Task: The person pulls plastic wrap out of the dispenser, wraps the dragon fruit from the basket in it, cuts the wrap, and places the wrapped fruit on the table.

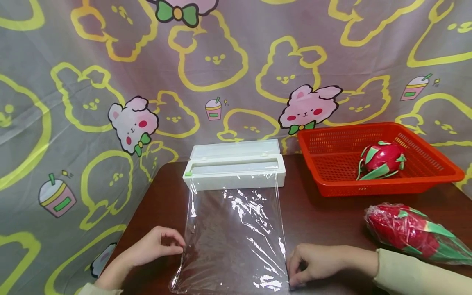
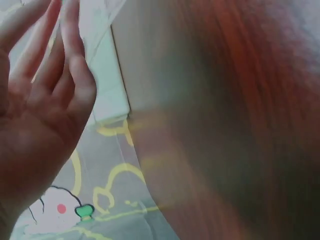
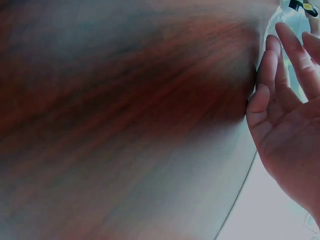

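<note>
Stretching out of a white box (image 1: 236, 182), a clear film (image 1: 228, 233) spreads over the dark table (image 1: 326, 221)

At the far left there is a grey curtain (image 1: 26, 164) with yellow animal outlines, and it continues along the back, behind the table. Next comes the left hand (image 1: 156, 246), at the left edge of the film. Its fingers are gently bent, and in the head view the thumb and the first finger come near each other beside this edge. I cannot tell if they pinch the film, because the left wrist view cuts off the fingertips.

The film is between both hands. It is smooth in some parts, with bright wrinkles on its right half. Its far end is at the box, which stands near the back of the table with its lid (image 1: 236, 150) raised. A small green piece (image 1: 188, 174) is at the box's left end.

The right hand (image 1: 313, 262) is at the film's near right corner. Its fingers are bent too, with the tips at the edge; whether they grip it, I cannot tell.

Farther right, a red basket (image 1: 391, 188) holds one dragon fruit (image 1: 385, 159). Nearer to the person, beside the pale right sleeve (image 1: 416, 270), lies another dragon fruit (image 1: 409, 229), covered in clear plastic.
</note>
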A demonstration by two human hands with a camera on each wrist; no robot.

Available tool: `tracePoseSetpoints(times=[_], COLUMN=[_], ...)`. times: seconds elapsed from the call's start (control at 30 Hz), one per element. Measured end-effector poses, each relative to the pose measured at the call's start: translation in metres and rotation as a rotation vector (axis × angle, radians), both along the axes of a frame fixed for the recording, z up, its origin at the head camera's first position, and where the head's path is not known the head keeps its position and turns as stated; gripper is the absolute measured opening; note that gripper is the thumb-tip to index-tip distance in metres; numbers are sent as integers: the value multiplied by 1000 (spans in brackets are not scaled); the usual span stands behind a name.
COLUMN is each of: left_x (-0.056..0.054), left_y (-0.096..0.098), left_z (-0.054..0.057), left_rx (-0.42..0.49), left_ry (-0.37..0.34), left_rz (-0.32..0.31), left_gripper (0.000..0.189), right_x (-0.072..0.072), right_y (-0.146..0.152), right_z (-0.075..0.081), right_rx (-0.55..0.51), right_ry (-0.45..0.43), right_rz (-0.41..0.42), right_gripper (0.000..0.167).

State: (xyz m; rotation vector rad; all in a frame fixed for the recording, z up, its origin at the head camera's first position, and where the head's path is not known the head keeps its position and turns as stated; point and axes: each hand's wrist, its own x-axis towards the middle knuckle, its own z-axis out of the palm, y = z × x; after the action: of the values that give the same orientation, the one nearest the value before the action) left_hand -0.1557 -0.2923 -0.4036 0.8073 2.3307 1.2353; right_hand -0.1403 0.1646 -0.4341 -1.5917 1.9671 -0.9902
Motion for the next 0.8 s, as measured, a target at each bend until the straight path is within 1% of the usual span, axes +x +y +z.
tracePoseSetpoints(times=[0.03, 0.07, 0.13, 0.23, 0.33, 0.47, 0.57, 0.7, 0.8], left_x=[-2, -4, -7, -12, -16, -20, -22, -22, -24], left_y=[2, 4, 7, 10, 9, 8, 9, 9, 10], left_z=[0, 0, -1, -6, -14, -23, -28, -31, -31], left_rx=[-16, -29, -60, -106, -128, -149, -164, -187, -212], left_ry=[71, 119, 175, 179, 180, 181, 194, 220, 226], left_rz=[38, 59, 70, 66, 60, 54, 54, 56, 48], left_gripper=[12, 15, 23, 29, 34, 36, 37, 38, 39], right_x=[0, 0, -1, -3, -7, -13, -17, -25, -31], right_y=[0, 0, 2, 4, 7, 9, 12, 16, 23], right_z=[0, 1, 3, 6, 11, 17, 23, 33, 43], right_rx=[1, 3, 5, -6, -27, -44, -55, -64, -76], right_ry=[-14, -34, -84, -151, -169, -131, -84, -57, -36], right_rz=[0, -2, -7, -23, -39, -60, -86, -131, -169], right_gripper=[16, 16, 15, 15, 15, 14, 13, 13, 11])
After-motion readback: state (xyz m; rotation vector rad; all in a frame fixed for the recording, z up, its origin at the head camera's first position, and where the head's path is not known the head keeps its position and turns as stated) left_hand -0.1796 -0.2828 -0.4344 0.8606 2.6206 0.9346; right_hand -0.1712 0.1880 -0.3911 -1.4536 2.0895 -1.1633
